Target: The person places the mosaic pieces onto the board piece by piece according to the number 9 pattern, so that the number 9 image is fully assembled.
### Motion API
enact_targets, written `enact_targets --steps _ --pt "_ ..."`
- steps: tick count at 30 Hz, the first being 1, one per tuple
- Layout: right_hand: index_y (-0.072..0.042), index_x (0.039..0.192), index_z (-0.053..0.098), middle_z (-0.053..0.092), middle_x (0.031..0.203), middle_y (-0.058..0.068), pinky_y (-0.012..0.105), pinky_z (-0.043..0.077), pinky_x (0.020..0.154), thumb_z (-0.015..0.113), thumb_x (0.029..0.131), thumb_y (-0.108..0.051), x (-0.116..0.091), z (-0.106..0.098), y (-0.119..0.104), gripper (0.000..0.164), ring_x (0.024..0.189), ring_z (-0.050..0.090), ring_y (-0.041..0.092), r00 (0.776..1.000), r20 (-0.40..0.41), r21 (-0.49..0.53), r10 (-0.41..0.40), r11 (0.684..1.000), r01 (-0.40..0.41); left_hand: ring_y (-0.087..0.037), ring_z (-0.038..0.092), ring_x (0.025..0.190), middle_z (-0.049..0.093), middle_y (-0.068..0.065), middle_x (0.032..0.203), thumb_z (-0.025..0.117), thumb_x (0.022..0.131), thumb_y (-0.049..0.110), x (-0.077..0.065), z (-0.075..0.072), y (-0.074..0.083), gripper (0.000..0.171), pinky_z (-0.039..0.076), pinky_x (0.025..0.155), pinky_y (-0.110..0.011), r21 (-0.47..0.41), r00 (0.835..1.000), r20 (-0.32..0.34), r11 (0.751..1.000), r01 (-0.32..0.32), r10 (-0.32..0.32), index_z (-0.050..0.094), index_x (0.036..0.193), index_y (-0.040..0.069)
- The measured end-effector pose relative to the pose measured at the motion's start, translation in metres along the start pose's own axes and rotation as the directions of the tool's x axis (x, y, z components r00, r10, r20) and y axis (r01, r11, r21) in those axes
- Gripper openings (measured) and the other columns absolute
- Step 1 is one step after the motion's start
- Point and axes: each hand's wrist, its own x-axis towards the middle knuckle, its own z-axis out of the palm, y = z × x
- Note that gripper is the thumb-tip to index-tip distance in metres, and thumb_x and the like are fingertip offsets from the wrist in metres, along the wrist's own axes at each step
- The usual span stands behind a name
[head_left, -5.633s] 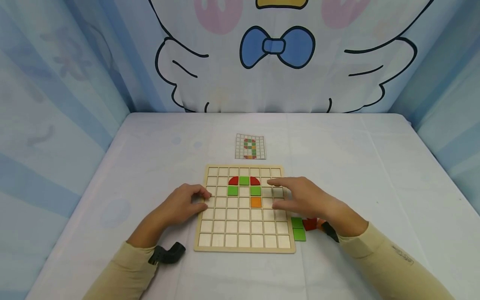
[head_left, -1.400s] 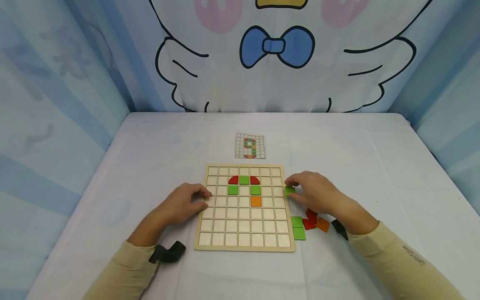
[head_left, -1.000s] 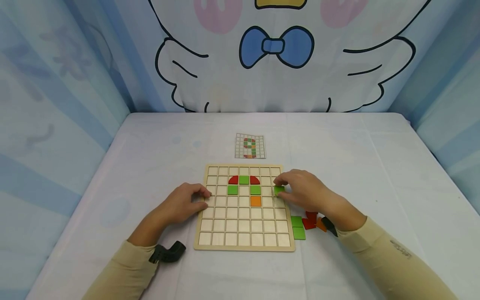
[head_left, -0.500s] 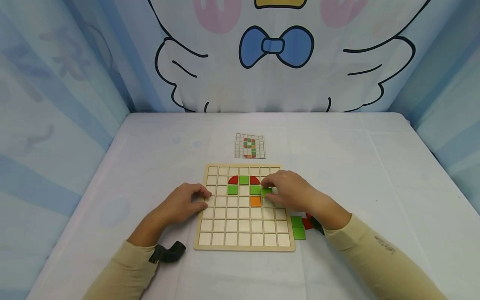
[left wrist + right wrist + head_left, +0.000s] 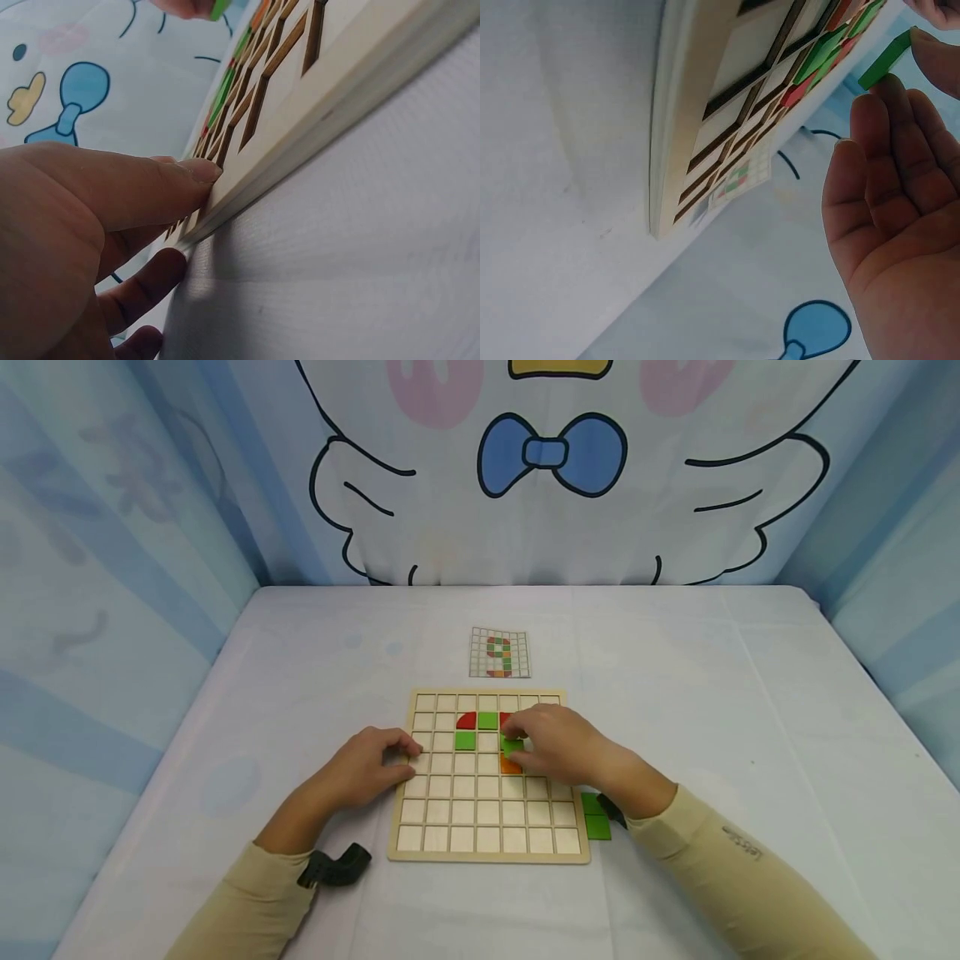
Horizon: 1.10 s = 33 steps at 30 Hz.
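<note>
My left hand (image 5: 371, 764) rests at the left edge of a wooden grid board (image 5: 487, 858). In the left wrist view its thumb (image 5: 191, 176) lies on the board's rim, the fingers relaxed beside it. Over the upper middle of the board, my right hand (image 5: 562, 743) pinches a green square tile (image 5: 886, 61) between thumb and fingers, raised above the cells. Set in the grid are a red quarter-round tile (image 5: 467, 722), green square tiles (image 5: 465, 741) and an orange square tile (image 5: 510, 765). The right fingers partly hide a second red tile and the green tile below it.
Behind the board lies a small card (image 5: 480, 662) printed with a coloured grid pattern. Loose green tiles (image 5: 597, 827) sit against the board's right edge, partly under the right wrist. A white cloth covers the table (image 5: 712, 693).
My right hand has carried the green tile leftward from beyond the board's right edge to above its upper middle. The right forearm now covers the loose red and orange tiles. My left hand stays put.
</note>
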Motion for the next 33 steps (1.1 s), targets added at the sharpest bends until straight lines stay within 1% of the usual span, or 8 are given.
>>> enact_targets --steps 6,13,19,27,33 --pt "-0.002 0.116 0.069 0.070 0.108 0.004 0.040 0.047 0.096 0.071 0.092 -0.015 0.004 0.002 -0.005 0.027 0.101 0.062 0.021 1.000 0.011 0.016 -0.009 1.000 0.009 -0.028 0.058 0.112 0.065 -0.005 0.111 0.068 0.094 0.009 -0.001 0.000 0.000 0.012 0.044 0.095 -0.049 -0.013 1.000 0.002 1.000 -0.006 0.006 0.069 0.106 0.009" --pt "-0.001 0.118 0.068 0.070 0.110 0.005 0.041 0.047 0.096 0.070 0.093 -0.015 0.008 0.003 -0.009 0.028 0.102 0.063 0.021 0.999 0.031 0.062 -0.019 0.998 0.017 -0.028 0.058 0.111 0.065 -0.004 0.109 0.069 0.094 0.009 0.000 -0.001 0.000 0.012 0.044 0.095 -0.049 -0.012 1.000 0.002 1.000 -0.008 0.008 0.069 0.106 0.008" --pt "-0.001 0.120 0.067 0.069 0.112 0.005 0.041 0.046 0.097 0.069 0.093 -0.015 0.012 0.004 -0.013 0.030 0.103 0.062 0.021 0.999 0.037 0.057 -0.031 0.998 0.029 -0.027 0.058 0.110 0.065 -0.004 0.109 0.069 0.093 0.009 0.000 -0.001 -0.001 0.013 0.044 0.095 -0.049 -0.007 1.000 0.004 1.000 -0.009 0.009 0.069 0.106 0.008" --pt "-0.002 0.115 0.069 0.070 0.104 0.003 0.037 0.049 0.090 0.069 0.091 -0.012 0.017 0.007 -0.016 0.026 0.095 0.062 0.019 0.997 0.017 0.053 -0.073 0.996 0.072 -0.027 0.058 0.109 0.065 -0.004 0.109 0.069 0.093 0.008 0.000 -0.001 0.000 0.013 0.044 0.095 -0.049 -0.010 1.000 0.002 1.000 -0.005 0.005 0.069 0.106 0.009" --pt "-0.002 0.114 0.069 0.069 0.101 0.002 0.037 0.049 0.089 0.070 0.092 -0.013 0.019 0.007 -0.018 0.025 0.092 0.061 0.018 0.997 0.025 0.042 -0.070 0.997 0.069 -0.027 0.058 0.110 0.065 -0.003 0.108 0.069 0.093 0.009 0.000 -0.001 0.000 0.013 0.044 0.095 -0.049 -0.006 1.000 0.002 1.000 -0.004 0.004 0.069 0.106 0.009"
